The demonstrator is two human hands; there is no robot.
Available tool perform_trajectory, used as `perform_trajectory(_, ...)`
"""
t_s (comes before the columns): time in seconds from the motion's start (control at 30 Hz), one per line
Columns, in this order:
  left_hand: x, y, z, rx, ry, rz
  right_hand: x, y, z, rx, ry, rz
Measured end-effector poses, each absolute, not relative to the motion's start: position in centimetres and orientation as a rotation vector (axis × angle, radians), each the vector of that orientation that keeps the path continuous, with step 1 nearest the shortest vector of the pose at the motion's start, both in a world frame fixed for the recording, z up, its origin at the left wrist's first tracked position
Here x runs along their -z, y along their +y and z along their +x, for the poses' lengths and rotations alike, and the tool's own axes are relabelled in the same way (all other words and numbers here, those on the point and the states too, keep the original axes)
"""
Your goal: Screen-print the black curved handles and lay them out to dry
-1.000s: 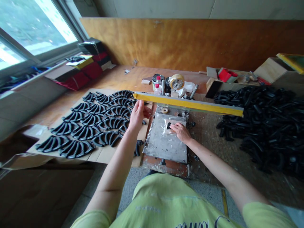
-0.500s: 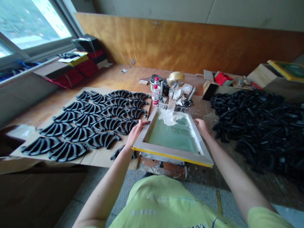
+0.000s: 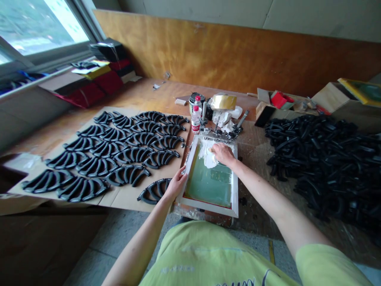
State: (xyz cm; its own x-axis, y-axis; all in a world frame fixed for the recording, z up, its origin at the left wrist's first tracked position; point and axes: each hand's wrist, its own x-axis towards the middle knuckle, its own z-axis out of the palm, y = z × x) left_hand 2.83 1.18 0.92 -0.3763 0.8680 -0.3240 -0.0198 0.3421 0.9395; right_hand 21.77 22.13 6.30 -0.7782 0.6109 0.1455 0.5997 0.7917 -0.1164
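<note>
A screen printing frame [image 3: 235,186] with a green mesh and white ink on its far part lies in front of me. My left hand [image 3: 178,180] is closed on the frame's left side. My right hand [image 3: 223,154] is over the far end of the mesh, its fingers closed around a squeegee that they mostly hide. White ink [image 3: 210,161] is smeared beside and below those fingers. Left of the frame, rows of curved black handle-like pieces [image 3: 102,165] lie on cardboard [image 3: 119,197]. One small group [image 3: 153,191] sits close to my left forearm.
Behind the frame stand red-capped bottles [image 3: 195,119], a dark tub [image 3: 196,97], a tape roll [image 3: 223,102] and crumpled white material. A big heap of black pieces [image 3: 321,167] lies on the right. Boxes [image 3: 330,95] are at the back right, beneath a window-side stack.
The frame has come down from a tilted, raised pose to lie flatter. My right hand has left its right side and taken hold of the squeegee; my left hand stays at the left side.
</note>
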Motion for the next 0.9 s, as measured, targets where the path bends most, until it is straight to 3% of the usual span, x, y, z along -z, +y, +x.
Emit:
perform_trajectory(0.23, -0.5, 1.2, 2.7, -1.166, 1.653, 0.78, -7.1, 20.4, 25.4, -0.303, -2.947, -0.388)
perform_trajectory(0.47, -1.2, 1.3, 2.5, -1.162, 1.63, 0.758, -5.3, 18.6, 25.0, -0.153, -2.766, -0.589)
perform_trajectory(0.67, -2.5, 1.1, 2.4, -1.145, 1.646, 0.779, -6.3, 21.0, 24.6, -0.394, -2.691, -0.652)
perform_trajectory(0.9, -9.2, 1.5, 1.5, -1.202, 1.535, 0.763, -10.1, 28.6, 23.7, -0.247, -2.365, -1.229)
